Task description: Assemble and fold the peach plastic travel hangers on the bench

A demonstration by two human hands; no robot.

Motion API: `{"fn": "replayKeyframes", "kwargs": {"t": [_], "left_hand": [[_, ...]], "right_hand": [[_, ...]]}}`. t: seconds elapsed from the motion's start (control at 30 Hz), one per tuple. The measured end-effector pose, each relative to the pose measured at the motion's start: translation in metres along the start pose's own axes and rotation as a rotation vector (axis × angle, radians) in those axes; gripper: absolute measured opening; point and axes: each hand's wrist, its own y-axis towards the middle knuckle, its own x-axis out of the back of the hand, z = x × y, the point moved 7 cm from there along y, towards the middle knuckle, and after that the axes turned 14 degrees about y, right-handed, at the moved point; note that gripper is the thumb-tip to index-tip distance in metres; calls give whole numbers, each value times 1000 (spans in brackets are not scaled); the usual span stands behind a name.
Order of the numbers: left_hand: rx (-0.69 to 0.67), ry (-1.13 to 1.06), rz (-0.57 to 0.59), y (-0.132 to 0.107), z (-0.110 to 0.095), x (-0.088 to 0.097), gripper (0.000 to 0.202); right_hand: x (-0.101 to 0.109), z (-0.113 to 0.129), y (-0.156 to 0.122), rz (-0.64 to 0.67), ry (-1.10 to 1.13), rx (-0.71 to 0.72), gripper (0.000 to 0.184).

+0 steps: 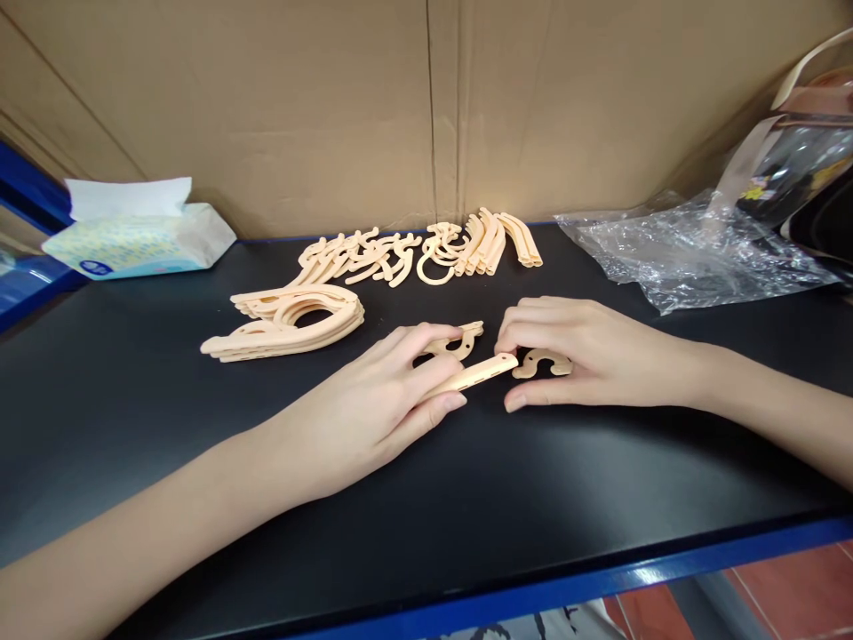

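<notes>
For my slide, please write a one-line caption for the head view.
Left hand holding a slotted beige strip, right hand by a curved piece, over a black table.

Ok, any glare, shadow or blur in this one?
All in the head view: bright glints on the crumpled clear plastic bag; pale glare along the glossy blue table edge; soft shadow by the bare right hand on the smooth black tabletop; slim peach-coloured slotted bar fairly sharp.
</notes>
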Motion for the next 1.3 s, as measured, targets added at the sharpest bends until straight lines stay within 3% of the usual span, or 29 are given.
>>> {"fn": "replayKeyframes", "kwargs": {"t": [0.17, 0.3, 0.67, 0.9, 1.1, 1.3], "left_hand": [[-2, 2, -7, -1, -1, 0, 31], [1, -6, -7, -1, -2, 0, 29], [-2, -13, -11, 0, -1, -2, 35], [36, -57, -17, -1, -1, 1, 36], [-22, -24, -26, -1, -4, -2, 31], [-30, -26, -20, -2, -4, -3, 33]], "right_hand": [[4, -1, -4, 97, -105, -73, 8], [4, -2, -3, 52, -100, -50, 14], [-12, 9, -1, -79, -392, 142, 28], [-7, 5, -2, -113, -348, -9, 23], [-6, 2, -2, -129, -302, -98, 27], [-7, -7, -2, -72, -177, -239, 34]]}}
